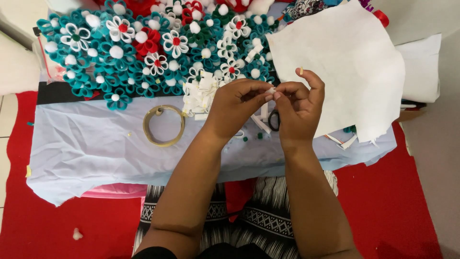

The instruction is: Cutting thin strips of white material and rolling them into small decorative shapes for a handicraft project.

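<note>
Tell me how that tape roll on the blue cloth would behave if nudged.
The tape roll lies flat, so it would probably slide, not roll. It looks like a thin, nearly used-up ring, so likely light. The wrinkled blue cloth may bunch under it.

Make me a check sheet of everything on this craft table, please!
Surface: pale blue cloth spread over a low table, red carpet around it.
Job's things: small white strip piece pinched between both hands; heap of white strip pieces just beyond the left hand.
Clutter: pile of teal, white and red loop flowers with pom-pom centres; tape ring; black scissors partly hidden; white sheet.
Grippers: left hand and right hand meet fingertip to fingertip on the piece.
Cables: nothing seen.
Surroundings: patterned cloth on the lap; loose white pom-pom on the carpet.
</note>
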